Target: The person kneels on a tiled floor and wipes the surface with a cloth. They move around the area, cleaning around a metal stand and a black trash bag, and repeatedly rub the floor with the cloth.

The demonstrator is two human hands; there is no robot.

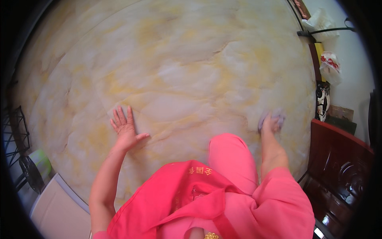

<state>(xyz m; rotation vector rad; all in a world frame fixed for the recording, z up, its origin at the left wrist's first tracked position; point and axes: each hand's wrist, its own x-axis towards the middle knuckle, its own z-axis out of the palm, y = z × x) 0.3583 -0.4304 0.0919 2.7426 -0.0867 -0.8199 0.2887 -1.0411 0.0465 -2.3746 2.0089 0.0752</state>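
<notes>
My left hand lies palm down with fingers spread on a large marble-patterned tabletop. Nothing is held in it. To the right, my right hand presses a greyish-purple cloth onto the same surface, blurred as if in motion. Between my arms, a knee in pink trousers is over the tabletop near its front part. A red apron with gold writing hangs down in front of me.
A dark red wooden chair stands at the right edge, a pale chair back at the lower left. Plastic bags lie beyond the right rim. A black metal rack and a green item are at the left.
</notes>
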